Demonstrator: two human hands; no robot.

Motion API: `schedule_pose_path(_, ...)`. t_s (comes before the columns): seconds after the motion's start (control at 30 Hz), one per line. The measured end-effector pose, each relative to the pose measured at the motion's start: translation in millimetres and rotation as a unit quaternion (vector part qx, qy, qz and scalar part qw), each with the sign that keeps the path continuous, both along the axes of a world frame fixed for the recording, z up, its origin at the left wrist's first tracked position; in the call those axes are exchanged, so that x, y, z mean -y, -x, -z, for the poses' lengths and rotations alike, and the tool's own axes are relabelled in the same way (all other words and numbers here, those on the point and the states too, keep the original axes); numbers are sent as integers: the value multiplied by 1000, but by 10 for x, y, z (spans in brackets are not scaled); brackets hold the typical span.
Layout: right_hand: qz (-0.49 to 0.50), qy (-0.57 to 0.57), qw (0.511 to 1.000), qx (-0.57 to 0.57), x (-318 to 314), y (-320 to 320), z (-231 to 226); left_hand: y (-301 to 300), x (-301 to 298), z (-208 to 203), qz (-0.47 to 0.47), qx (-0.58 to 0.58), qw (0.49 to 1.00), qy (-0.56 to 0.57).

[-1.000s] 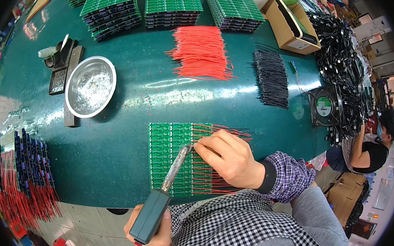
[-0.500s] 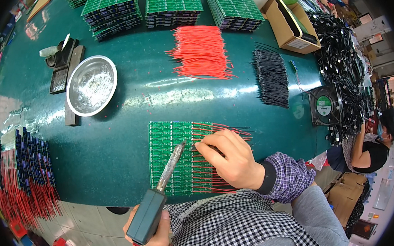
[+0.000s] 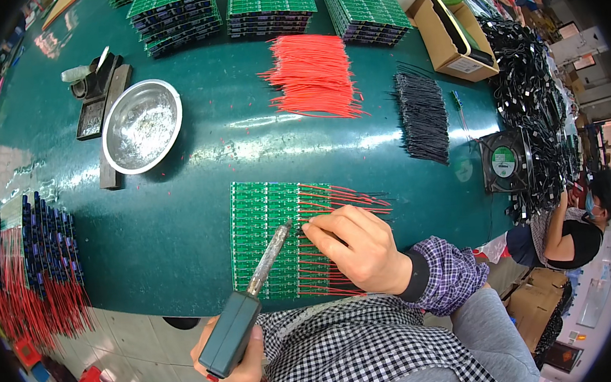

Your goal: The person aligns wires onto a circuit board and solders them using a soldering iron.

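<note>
A green circuit board panel (image 3: 252, 242) lies at the table's near edge, with red wires (image 3: 319, 270) fixed in a row along it and trailing right. My left hand (image 3: 247, 364) is wrapped round the grey-green handle of a soldering gun (image 3: 232, 333). Its dull metal barrel slants up over the panel, and the tip reaches the wire row. Right by the tip, the thumb and forefinger of my right hand (image 3: 360, 251) pinch a thin wire, mostly hidden by the fingers. A few dark wires (image 3: 372, 199) stick out above that hand.
Beyond the panel lie bundles of red wires (image 3: 314, 75) and black wires (image 3: 422, 117). A metal bowl (image 3: 177, 122) stands at left; board stacks (image 3: 269, 0) line the back. Wired boards (image 3: 51, 243) hang over the left edge. A fan (image 3: 504, 161) and a cable heap (image 3: 527, 87) are at right.
The soldering gun's tip and my right fingers stay together at the wire row, with only a slight shift. The whole table view has moved slightly up.
</note>
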State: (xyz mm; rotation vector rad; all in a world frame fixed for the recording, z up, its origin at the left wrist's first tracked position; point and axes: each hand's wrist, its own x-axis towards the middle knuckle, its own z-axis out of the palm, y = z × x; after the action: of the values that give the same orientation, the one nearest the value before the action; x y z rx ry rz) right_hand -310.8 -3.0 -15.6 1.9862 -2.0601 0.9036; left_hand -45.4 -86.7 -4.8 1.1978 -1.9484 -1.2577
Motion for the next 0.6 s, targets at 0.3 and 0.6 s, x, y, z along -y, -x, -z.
schedule_pose_path(0.3, 3, -12, 1000, -4, -2, -9, -7, -5, -22, 16, 8, 6, 1000, -9)
schedule_pose_path(0.6, 8, -12, 1000, -9, -1, -21, -9, 15, -28, 6, 28, 14, 999, 11)
